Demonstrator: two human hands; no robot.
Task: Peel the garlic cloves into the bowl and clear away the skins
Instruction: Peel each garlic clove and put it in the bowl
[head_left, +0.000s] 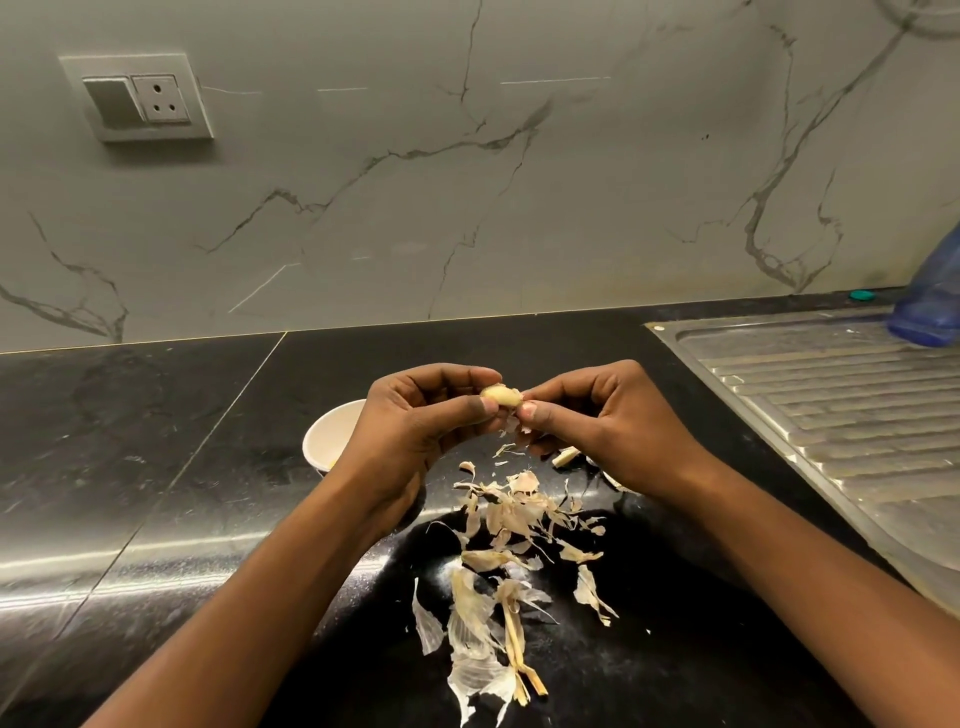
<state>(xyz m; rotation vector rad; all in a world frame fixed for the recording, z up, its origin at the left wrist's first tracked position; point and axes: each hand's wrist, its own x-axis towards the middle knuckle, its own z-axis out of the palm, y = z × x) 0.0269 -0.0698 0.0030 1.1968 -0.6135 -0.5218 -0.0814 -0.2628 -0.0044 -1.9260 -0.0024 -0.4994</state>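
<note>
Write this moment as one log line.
step: peeling | left hand: holds pale garlic clove | right hand: pinches its end | white round bowl: behind left hand | papery skins: scattered on black stone counter

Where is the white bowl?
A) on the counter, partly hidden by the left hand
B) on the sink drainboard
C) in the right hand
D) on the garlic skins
A: the left hand covers part of the white bowl on the black counter.

One held garlic clove (501, 396), one bowl (323, 439), one bottle (930, 296), one left hand (415, 421), one right hand (608, 421), many skins (511, 519).
</note>
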